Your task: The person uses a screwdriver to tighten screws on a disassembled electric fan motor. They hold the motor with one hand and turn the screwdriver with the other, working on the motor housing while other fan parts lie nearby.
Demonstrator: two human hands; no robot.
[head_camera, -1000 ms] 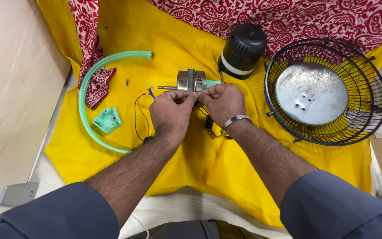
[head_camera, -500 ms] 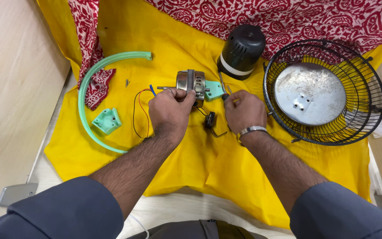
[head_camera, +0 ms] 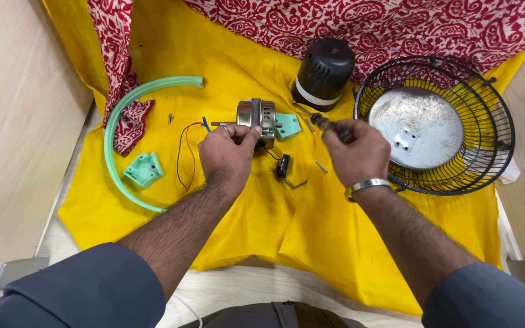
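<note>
Metal motor (head_camera: 256,116) on yellow cloth (head_camera: 311,206): my left hand (head_camera: 226,155) fingers pinch it steady; right hand (head_camera: 356,152) closed round screwdriver (head_camera: 329,126). Advise aligning tip squarely, motor kept braced.

One fan motor (head_camera: 256,115), one black motor cover (head_camera: 323,71), one wire grille (head_camera: 451,176), one green ring (head_camera: 113,152), two green brackets (head_camera: 144,169)

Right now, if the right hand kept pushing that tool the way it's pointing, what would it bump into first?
The right hand holds a screwdriver pointing up and left. Going straight on, its tip would probably first meet the mint-green plastic bracket on the silver fan motor that the left hand steadies. Depth is hard to judge.
</note>
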